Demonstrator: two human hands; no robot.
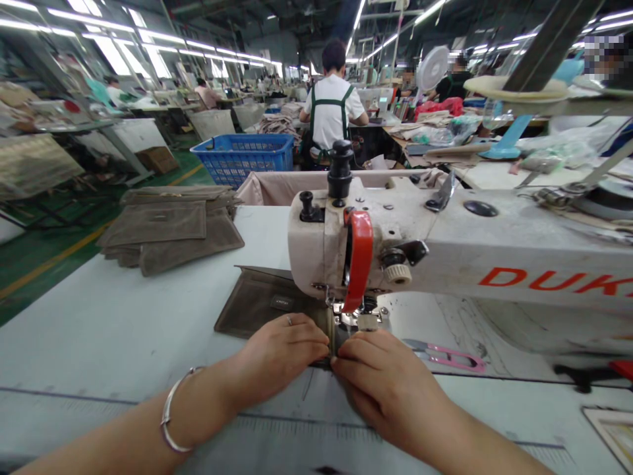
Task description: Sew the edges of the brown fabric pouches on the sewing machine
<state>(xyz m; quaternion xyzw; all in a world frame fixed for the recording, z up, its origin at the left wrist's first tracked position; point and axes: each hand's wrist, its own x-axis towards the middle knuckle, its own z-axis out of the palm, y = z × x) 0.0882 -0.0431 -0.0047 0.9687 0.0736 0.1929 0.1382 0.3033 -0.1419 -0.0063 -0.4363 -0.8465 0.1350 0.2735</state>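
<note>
A dark brown fabric panel (pixel 253 305) with a small label lies on the table and runs under the needle area of the sewing machine (pixel 316 254). The fingers of my left hand (pixel 281 353) are pressed together on the panel's near right part, close to the presser foot (pixel 353 318). My right hand (pixel 383 376) is closed at the panel's right edge, its fingertips almost meeting those of the left. What lies beneath my fingers is partly hidden. To the right of my right hand, pink-handled thread snips (pixel 452 356) rest on the machine bed.
A pile of similar brown pieces (pixel 168 227) sits at the table's far left. Beyond the table are a fabric-lined bin (pixel 287 189) and a blue plastic basket (pixel 247 158). A person (pixel 333 109) in a white shirt sits with their back to me. A printed ruler (pixel 306 425) crosses the near table.
</note>
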